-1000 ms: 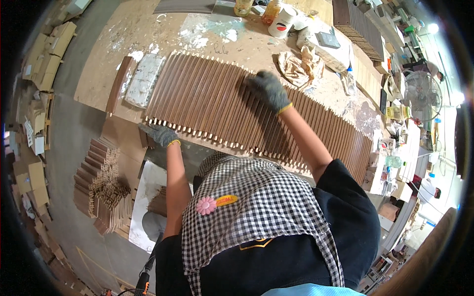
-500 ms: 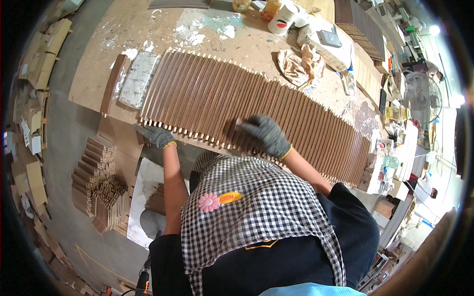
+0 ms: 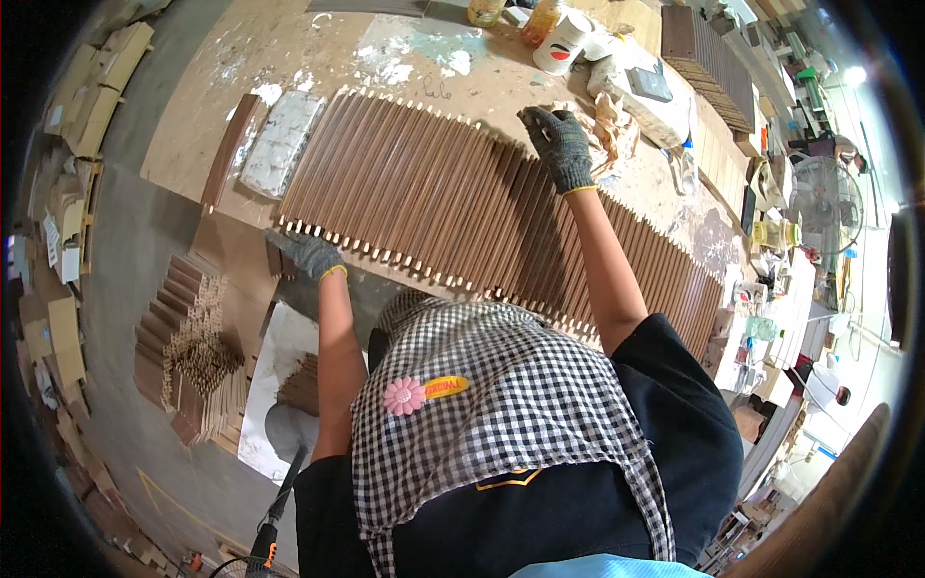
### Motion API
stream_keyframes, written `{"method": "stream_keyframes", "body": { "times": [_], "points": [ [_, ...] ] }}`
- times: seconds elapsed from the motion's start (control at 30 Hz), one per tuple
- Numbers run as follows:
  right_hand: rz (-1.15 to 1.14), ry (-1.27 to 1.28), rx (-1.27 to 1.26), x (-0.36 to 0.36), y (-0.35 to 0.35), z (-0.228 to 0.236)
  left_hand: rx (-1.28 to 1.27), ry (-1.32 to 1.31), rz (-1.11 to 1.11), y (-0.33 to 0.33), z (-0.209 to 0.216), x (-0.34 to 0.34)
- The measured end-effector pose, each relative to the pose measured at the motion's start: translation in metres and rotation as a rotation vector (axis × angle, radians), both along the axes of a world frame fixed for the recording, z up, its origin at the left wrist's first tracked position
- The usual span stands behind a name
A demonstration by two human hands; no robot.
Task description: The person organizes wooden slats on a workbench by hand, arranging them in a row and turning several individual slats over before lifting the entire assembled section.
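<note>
A long row of brown wooden slats (image 3: 414,183) lies side by side on the workbench (image 3: 318,58), with pale pegs sticking out of their ends. My right hand (image 3: 559,149), in a dark grey knit glove, is over the far edge of the row, near a crumpled tan cloth (image 3: 614,135). Its fingers are curled in; whatever they may hold is hidden. My gloved left hand (image 3: 314,256) is at the near left corner of the row, beside the peg ends, with its fingers stretched out to the left.
A paint-smeared white block (image 3: 281,144) and a single brown slat (image 3: 229,152) lie left of the row. Stacked slats (image 3: 183,337) stand lower left. A white cup (image 3: 562,43) and jars stand at the back. A fan (image 3: 826,202) is at the right.
My right hand has moved from the near middle of the row up and away to its far edge. The left hand stays at the near left corner.
</note>
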State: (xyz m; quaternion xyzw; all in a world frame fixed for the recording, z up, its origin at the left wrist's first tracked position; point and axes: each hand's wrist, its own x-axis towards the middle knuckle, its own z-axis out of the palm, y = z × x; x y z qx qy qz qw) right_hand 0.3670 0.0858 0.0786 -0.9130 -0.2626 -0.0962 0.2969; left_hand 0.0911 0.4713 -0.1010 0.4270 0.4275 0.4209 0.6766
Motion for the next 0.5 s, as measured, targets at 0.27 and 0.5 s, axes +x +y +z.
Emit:
{"method": "stream_keyframes", "body": {
  "times": [0.27, 0.5],
  "points": [
    [0.149, 0.031, -0.294, -0.154, 0.001, 0.012, 0.072, 0.098, -0.105, 0.014, -0.024, 0.004],
    [0.658, 0.051, -0.027, -0.239, -0.004, 0.023, 1.301, 2.305, 0.701, 0.056, -0.134, -0.019]
  ]
}}
